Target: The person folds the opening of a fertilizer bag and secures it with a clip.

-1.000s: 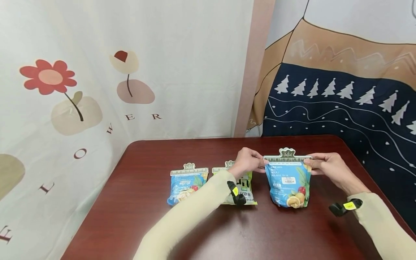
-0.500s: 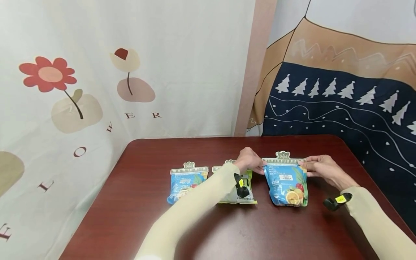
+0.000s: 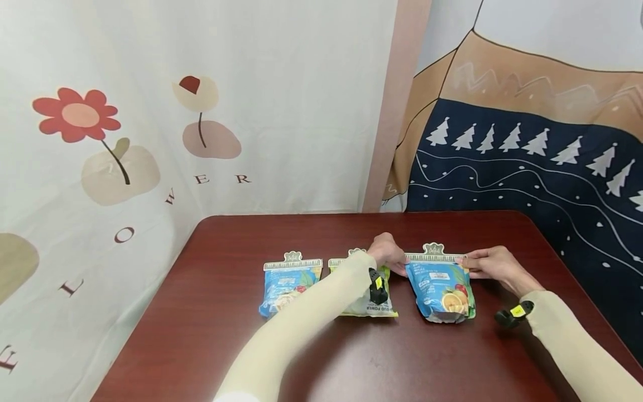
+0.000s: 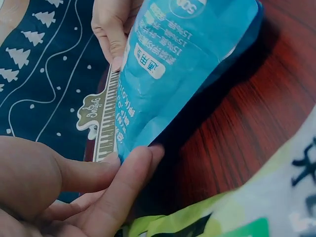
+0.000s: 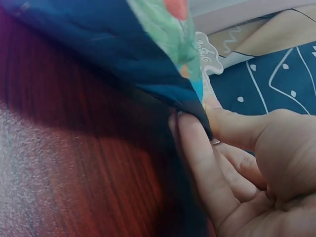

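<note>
A blue pouch (image 3: 437, 285) printed with fruit has a bag clip (image 3: 433, 250) with a piano-key pattern along its top. My left hand (image 3: 388, 252) pinches the top left corner between thumb and fingers, which the left wrist view shows close up. At the opposite corner, my right hand (image 3: 497, 267) pinches the pouch's edge, the thumb on one face and fingers behind. In the right wrist view the lower part of the pouch (image 5: 113, 54) hangs close over the dark red table. Beside my left forearm lies a green and white bag (image 3: 369, 307), partly hidden by the sleeve.
A second blue pouch (image 3: 288, 282), with its own piano-key clip (image 3: 293, 263), lies at the left of the row. Dark red wood forms the table (image 3: 201, 324). Behind it hang a white flower-print curtain (image 3: 301, 111) and a navy tree-print cloth (image 3: 502, 184).
Both hands have lowered the clipped pouch's top and shifted it slightly left, so it leans back more toward the table. The other two bags have stayed put.
</note>
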